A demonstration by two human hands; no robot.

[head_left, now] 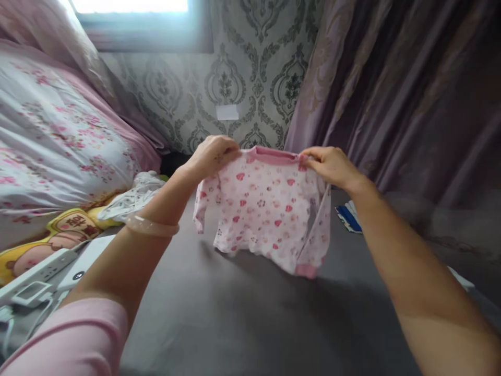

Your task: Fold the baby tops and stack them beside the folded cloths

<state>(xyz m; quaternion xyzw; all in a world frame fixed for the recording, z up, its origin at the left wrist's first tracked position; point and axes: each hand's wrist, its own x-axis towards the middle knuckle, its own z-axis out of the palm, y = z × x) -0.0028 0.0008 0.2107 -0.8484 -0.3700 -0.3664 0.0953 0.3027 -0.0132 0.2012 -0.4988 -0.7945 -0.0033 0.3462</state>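
Observation:
A small pink baby shirt [266, 209] with red hearts hangs in the air above a grey bed sheet [242, 313]. My left hand [213, 154] pinches its left shoulder, fingers closed on the cloth. My right hand [332, 164] grips the right shoulder the same way. The pink neckband is stretched between both hands. The sleeves dangle at each side and the lower hem nearly touches the sheet. A pale pink bangle [152, 226] sits on my left wrist.
A floral duvet [58, 136] is piled at the left, with a white garment [133, 198] and a yellow cartoon pillow [58, 235] below it. A white power strip [39, 271] lies at the left edge. Blue-and-white cloth [349, 216] lies at the right near purple curtains [410, 89].

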